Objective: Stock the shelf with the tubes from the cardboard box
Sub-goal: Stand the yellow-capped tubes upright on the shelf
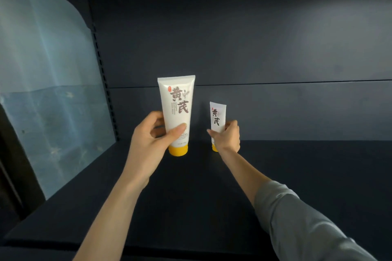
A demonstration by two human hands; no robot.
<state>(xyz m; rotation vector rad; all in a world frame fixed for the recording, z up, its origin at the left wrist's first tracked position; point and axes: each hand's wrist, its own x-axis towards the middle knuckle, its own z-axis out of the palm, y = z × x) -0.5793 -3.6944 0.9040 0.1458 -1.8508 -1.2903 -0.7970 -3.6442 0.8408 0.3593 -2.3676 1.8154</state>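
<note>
A large white tube with brown characters and a yellow cap stands cap-down near the back of the dark shelf. My left hand grips its lower part, thumb across the front. To its right a smaller white tube of the same design stands cap-down, closer to the back wall. My right hand holds this small tube around its lower half, hiding most of its yellow cap. The cardboard box is not in view.
The shelf's dark back wall rises right behind the tubes. A translucent side panel closes the left end, beside a slotted upright. The shelf board stretches bare to the right and toward me.
</note>
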